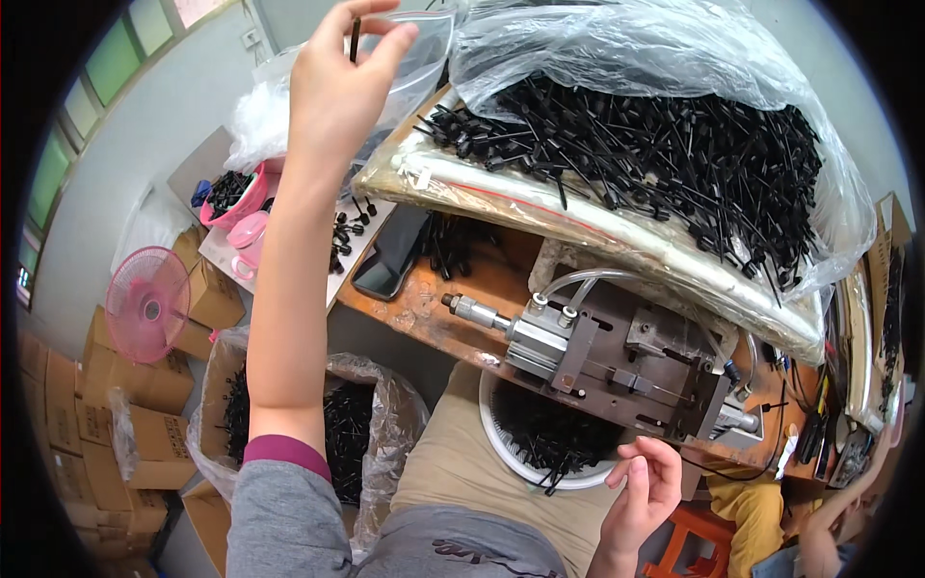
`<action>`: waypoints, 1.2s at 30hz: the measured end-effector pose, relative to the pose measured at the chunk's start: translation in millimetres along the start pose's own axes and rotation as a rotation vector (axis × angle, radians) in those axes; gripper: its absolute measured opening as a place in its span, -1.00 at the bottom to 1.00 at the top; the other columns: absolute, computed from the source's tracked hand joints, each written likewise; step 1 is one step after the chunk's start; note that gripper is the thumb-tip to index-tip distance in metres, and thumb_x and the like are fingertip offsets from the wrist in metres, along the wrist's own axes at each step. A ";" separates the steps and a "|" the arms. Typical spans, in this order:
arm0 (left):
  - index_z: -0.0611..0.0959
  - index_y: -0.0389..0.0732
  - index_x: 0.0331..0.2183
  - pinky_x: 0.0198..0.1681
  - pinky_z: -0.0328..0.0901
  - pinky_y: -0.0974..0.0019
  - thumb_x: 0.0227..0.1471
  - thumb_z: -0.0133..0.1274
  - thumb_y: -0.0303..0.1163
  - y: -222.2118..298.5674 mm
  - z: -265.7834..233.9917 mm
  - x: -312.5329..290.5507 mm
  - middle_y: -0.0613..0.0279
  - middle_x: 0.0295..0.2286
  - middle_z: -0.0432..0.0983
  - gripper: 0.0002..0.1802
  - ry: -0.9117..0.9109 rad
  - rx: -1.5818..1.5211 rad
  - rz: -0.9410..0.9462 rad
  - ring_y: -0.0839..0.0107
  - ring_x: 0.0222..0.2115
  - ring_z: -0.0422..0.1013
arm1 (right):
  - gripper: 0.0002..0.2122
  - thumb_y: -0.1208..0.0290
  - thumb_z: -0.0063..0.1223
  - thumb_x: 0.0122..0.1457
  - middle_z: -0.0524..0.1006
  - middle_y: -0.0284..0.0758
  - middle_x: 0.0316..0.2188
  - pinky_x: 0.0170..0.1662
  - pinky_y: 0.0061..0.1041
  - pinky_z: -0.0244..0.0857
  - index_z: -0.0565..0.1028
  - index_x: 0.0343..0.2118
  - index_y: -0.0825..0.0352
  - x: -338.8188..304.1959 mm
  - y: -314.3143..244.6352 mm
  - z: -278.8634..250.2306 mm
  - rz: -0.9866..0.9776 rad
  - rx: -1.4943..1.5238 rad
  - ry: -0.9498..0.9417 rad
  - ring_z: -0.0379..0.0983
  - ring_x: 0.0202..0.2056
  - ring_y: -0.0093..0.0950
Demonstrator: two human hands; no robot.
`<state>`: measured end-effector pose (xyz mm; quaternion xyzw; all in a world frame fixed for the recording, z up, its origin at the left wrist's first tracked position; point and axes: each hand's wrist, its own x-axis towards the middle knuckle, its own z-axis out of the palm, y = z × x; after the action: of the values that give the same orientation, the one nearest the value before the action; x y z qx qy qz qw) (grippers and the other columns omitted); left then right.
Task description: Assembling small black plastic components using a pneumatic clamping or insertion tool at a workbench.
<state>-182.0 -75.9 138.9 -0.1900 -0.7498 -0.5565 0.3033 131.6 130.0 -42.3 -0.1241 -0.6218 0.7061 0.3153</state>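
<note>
My left hand (337, 96) is raised at the top, left of the plastic-covered heap. Its thumb and fingers close on a thin dark rod (356, 39); the rest of the rod is hidden by the hand. My right hand (644, 493) hangs low at the right, its fingers loosely bent, and nothing shows in them. It is nearest to a white tub (493, 445) of black parts beside my thigh. Above the tub, a metal clamping fixture with an air cylinder (540, 345) is mounted on the wooden bench (424, 323).
A tilted board holds a heap of black thin-stemmed parts (655, 154) under clear plastic (617, 48). A black phone (393, 255) lies on the bench. Left are a pink fan (147, 303), cartons (149, 390) and a lined box (390, 414). At right, another person's arm (819, 539) shows near an orange stool (689, 539).
</note>
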 end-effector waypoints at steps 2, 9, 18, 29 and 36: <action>0.63 -0.25 -0.19 -0.27 0.35 0.35 0.07 0.13 -0.43 8.7 -0.5 -30.5 0.14 -0.28 0.58 -0.77 -0.102 0.002 0.038 0.42 -0.36 0.47 | -0.82 0.62 -0.02 0.21 0.55 -0.17 -0.33 -0.45 -0.69 0.31 0.44 -0.13 0.50 -1.8 1.4 -1.8 0.034 -0.006 -0.027 0.43 -0.54 -0.60; 0.49 -0.27 -0.19 -0.20 0.38 0.20 0.09 -0.03 -0.60 39.2 32.2 -182.4 0.05 -0.32 0.47 -0.80 -1.265 -0.201 -0.057 0.12 -0.25 0.49 | -0.74 0.64 0.03 0.17 0.57 -0.16 -0.35 -0.41 -0.69 0.35 0.42 -0.06 0.54 3.2 -12.8 5.2 -0.029 -0.013 -0.083 0.45 -0.51 -0.59; 0.41 -0.37 -0.08 -0.14 0.36 0.13 -0.10 0.12 -0.63 50.6 65.1 -245.3 -0.03 -0.20 0.41 -0.53 -1.325 -0.386 0.111 0.04 -0.19 0.44 | -0.78 0.71 0.33 -0.09 0.61 -0.23 -0.44 -0.40 -0.62 0.40 0.62 -0.32 0.45 5.3 -30.6 -9.0 -0.188 -0.384 -0.114 0.54 -0.49 -0.50; 0.32 -0.30 0.19 -0.01 0.36 0.21 -0.08 0.29 -0.51 51.0 58.9 -266.4 -0.06 0.06 0.36 -0.19 -1.270 -0.443 -0.043 0.20 -0.11 0.46 | -0.87 0.48 0.16 0.22 0.53 -0.46 -0.46 -0.46 -0.76 0.17 0.56 -0.22 0.41 85.5 -23.3 -215.5 -0.306 -0.582 0.732 0.35 -0.49 -0.74; 0.42 -0.14 0.13 -0.10 0.40 0.23 0.03 0.21 -0.42 15.0 47.8 -327.9 0.13 -0.14 0.55 -0.38 -1.472 -0.215 -0.056 0.26 -0.20 0.52 | -0.80 0.41 0.28 0.09 0.60 -0.36 -0.43 -0.32 -0.63 0.34 0.61 -0.26 0.40 132.6 20.2 -289.3 -0.196 -1.056 0.640 0.45 -0.46 -0.64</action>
<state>59.6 -8.6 -78.2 -0.5231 -0.7051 -0.3632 -0.3120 187.7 440.3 -89.5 -0.4111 -0.7700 0.1991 0.4455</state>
